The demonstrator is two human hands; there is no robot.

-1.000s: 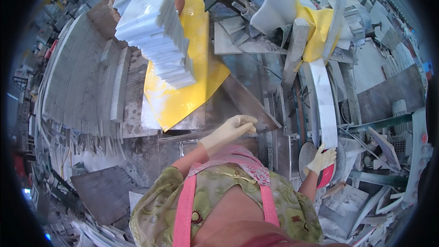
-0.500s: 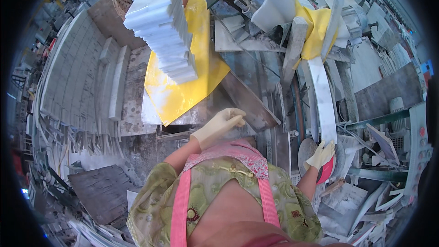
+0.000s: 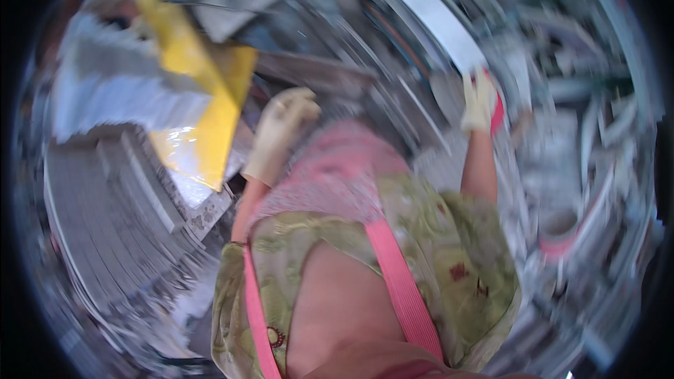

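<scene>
Gripped the long white strip at two o'clock with right-hand gloved fingers closed round its lower end, left hand curled loosely and empty beside the yellow sheet at ten o'clock; best kept steady, blur hiding finer detail.

The scene is viewed from one head-worn fisheye camera, aimed steeply down over the torso, close, blurred, edges bent toward the rim
</scene>
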